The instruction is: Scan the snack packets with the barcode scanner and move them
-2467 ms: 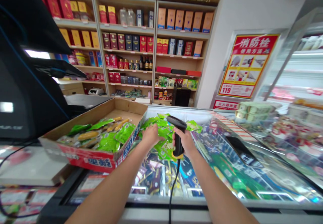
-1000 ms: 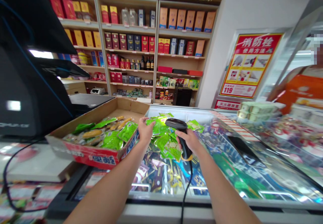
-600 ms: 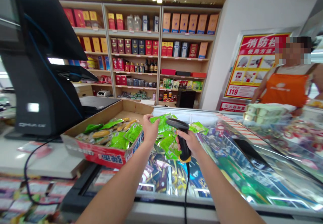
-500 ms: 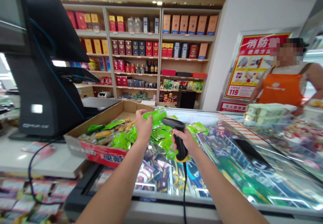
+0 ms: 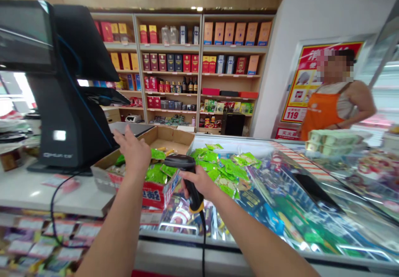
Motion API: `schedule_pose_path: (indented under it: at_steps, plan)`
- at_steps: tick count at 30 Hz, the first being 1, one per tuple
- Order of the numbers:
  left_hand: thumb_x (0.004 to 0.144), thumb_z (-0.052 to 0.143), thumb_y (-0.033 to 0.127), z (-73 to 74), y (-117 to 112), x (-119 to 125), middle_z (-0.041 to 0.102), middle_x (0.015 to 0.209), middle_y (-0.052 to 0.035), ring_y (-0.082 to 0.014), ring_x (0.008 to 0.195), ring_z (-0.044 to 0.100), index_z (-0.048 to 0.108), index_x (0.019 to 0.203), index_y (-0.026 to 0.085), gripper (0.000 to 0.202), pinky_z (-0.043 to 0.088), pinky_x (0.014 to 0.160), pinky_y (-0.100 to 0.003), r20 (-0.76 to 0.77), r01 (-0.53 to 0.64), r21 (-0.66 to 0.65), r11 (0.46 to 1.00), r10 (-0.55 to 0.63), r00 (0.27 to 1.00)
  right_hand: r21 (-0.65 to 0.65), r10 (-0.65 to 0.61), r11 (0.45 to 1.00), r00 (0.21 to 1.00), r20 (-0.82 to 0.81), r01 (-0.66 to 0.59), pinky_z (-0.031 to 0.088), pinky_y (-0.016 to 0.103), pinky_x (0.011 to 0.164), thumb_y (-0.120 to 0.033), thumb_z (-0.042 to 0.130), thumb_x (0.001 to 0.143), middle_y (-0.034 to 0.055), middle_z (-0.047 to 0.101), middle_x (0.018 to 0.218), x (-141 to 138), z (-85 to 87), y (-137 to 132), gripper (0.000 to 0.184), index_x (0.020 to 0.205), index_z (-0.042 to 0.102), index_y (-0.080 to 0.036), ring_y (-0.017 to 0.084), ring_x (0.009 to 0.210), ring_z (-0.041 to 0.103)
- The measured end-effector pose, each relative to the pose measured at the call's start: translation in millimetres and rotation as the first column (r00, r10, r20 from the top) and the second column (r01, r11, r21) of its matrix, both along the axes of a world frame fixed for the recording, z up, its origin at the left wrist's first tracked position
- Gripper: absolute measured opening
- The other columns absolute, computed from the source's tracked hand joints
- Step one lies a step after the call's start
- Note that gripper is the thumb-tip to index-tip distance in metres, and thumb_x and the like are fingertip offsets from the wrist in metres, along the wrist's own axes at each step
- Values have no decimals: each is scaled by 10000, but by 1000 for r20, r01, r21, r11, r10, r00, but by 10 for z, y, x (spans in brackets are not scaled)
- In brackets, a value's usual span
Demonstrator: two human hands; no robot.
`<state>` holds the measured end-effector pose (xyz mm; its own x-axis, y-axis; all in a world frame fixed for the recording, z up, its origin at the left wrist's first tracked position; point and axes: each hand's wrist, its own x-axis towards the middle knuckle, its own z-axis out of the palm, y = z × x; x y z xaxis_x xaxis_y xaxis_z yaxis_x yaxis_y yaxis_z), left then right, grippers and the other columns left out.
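My left hand (image 5: 133, 150) hovers over the left side of an open cardboard box (image 5: 152, 198), fingers spread and holding nothing. Green snack packets (image 5: 156, 173) lie in the box, partly hidden by my left arm. My right hand (image 5: 199, 182) is wrapped round the handle of a black barcode scanner (image 5: 183, 161), whose head points left over the box's right edge. A cable hangs from the scanner's yellow-ringed base. To the right of the box, several more green packets (image 5: 230, 169) lie loose on the glass freezer top (image 5: 202, 139).
A black checkout terminal (image 5: 71, 115) stands on the counter at left. A dark phone (image 5: 316, 191) lies on the glass at right, near egg cartons (image 5: 330, 142). Behind them stands a person in an orange apron (image 5: 321, 110). Shelves of boxes line the back wall.
My left hand has let go of the green packet and moved left over the box, fingers opening. My right hand has carried the scanner left. The person in the apron has turned.
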<state>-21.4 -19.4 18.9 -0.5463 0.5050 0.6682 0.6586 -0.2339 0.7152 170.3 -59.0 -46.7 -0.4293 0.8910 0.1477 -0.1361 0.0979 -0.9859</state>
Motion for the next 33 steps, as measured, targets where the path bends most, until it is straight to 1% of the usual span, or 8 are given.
schedule_pose_path:
  at_steps: [2, 4, 6, 8, 13, 19, 25, 33]
  plan:
    - [798, 487, 47, -16, -18, 202, 245, 1559, -243, -339, 1465, 213, 458, 1326, 97, 531, 242, 1158, -523, -75, 107, 151, 983, -96, 993, -21, -50, 999, 998, -35, 50, 437, 244, 368, -477, 719, 674, -11, 569, 475, 124, 8, 25, 335, 566, 578, -192, 126, 364, 520]
    - [816, 471, 85, -73, 26, 466, 526, 1377, -163, -266, 1333, 453, 566, 1195, 150, 397, 344, 1119, -427, -129, 286, 222, 932, -263, 956, -38, -133, 991, 990, -47, 131, 436, 243, 359, -477, 719, 660, -11, 576, 489, 320, 25, 69, 332, 607, 578, -181, 124, 359, 522]
    - [825, 465, 118, -184, 146, 774, 696, 1035, -91, -223, 1031, 646, 635, 1042, 185, 284, 471, 976, -370, -157, 489, 141, 861, -468, 870, -43, -248, 969, 966, -69, 245, 433, 238, 355, -463, 710, 661, -21, 588, 505, 559, 37, 127, 312, 680, 579, -180, 122, 356, 527]
    - [801, 488, 113, -340, 324, 1086, 711, 815, -62, -206, 802, 675, 669, 917, 197, 230, 515, 834, -330, -182, 616, -67, 785, -616, 766, -55, -371, 928, 926, -70, 368, 428, 234, 344, -443, 711, 650, -28, 582, 493, 803, 24, 188, 302, 706, 577, -178, 119, 351, 521]
    - [785, 553, 148, -780, 734, 1604, 705, 742, -108, -245, 811, 680, 677, 696, 192, 159, 490, 786, -320, -295, 409, -518, 752, -605, 739, -102, -557, 830, 821, -120, 548, 429, 236, 332, -439, 718, 638, -35, 564, 475, 1228, -151, 284, 306, 712, 576, -177, 120, 344, 517]
    - [723, 687, 323, -1151, 902, 1600, 714, 852, -151, -309, 923, 658, 693, 787, 192, 146, 472, 839, -393, -357, 299, -643, 705, -621, 698, -123, -558, 830, 816, -150, 545, 439, 248, 334, -424, 714, 675, -30, 574, 499, 1326, -290, 270, 290, 724, 573, -175, 126, 351, 525]
    - [624, 760, 388, -1151, 894, 1540, 695, 994, -179, -363, 1056, 598, 698, 838, 199, 293, 432, 928, -467, -453, 255, -619, 743, -603, 657, -98, -560, 828, 815, -148, 552, 436, 244, 338, -439, 715, 657, -35, 571, 494, 1304, -214, 234, 307, 738, 581, -175, 125, 350, 525]
    - [618, 750, 431, -1132, 920, 1571, 668, 1121, -204, -397, 1135, 569, 690, 772, 193, 290, 417, 940, -500, -404, 219, -711, 668, -644, 650, -49, -563, 826, 818, -117, 561, 405, 224, 315, -432, 707, 674, -22, 567, 471, 1279, -261, 248, 296, 629, 566, -175, 116, 326, 515]
